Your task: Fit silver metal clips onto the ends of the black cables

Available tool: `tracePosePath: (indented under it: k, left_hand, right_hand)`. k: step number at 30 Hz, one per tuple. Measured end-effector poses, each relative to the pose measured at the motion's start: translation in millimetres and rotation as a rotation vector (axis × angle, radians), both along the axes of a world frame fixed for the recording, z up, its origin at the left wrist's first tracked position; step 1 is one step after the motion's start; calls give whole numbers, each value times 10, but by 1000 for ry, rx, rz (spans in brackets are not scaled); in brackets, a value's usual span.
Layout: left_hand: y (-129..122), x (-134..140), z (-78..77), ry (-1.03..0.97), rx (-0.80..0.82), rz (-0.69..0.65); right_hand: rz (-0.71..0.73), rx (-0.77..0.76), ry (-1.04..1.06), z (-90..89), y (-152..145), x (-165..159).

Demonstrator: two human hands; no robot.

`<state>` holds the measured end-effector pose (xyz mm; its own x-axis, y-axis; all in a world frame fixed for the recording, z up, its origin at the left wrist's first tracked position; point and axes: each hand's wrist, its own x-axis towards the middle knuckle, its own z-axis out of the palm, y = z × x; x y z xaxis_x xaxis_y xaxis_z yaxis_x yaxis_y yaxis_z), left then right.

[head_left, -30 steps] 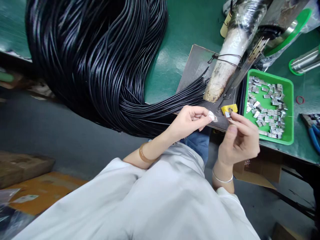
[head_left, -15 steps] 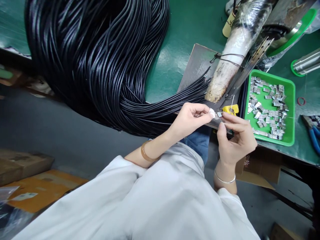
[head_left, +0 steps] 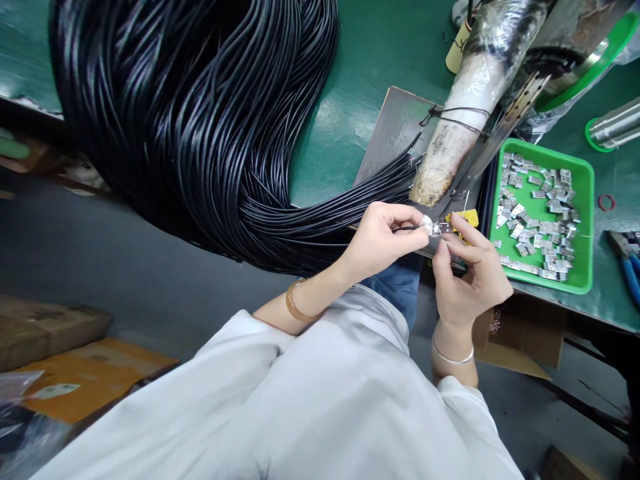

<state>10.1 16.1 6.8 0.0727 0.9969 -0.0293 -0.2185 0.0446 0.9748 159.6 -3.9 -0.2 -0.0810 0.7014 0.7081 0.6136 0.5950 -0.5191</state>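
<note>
The small metal connector (head_left: 441,228) sits right of centre in the frame, between the two hands and in front of the yellow piece (head_left: 471,217). It looks light, thin-walled and hard, probably smooth enough to slip and easy to bend if squeezed, so its side edges seem the safest hold. The black cable (head_left: 406,228) at its left end looks soft and bendy, best pinched close behind the metal. The left hand (head_left: 376,233), one fingertip wrapped in white, does just that, thumb and forefinger closed on the cable beside the connector. The right hand (head_left: 473,272) has its thumb and forefinger a narrow gap apart at the connector's right end; whether they clamp it or only brush it, I cannot tell. Similar metal pieces (head_left: 550,193) lie in the green tray (head_left: 586,273) at right.
</note>
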Motion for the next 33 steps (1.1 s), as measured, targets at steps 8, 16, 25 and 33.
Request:
tracePosePath:
  k: [8,16,25,33]
  left_hand:
    - [16,37,9,4,32,64]
    - [4,45,9,23,32,59]
    - [-23,59,-17,83,20,68]
    - [-16,52,0,59,23,71]
  right_hand:
    - [10,-14,-52,107,33,-11]
    - [-5,-4,-42,134,33,-40]
    - [-19,-30,-82,141,48,-14]
    - [-22,-49,-78,200,42,-29]
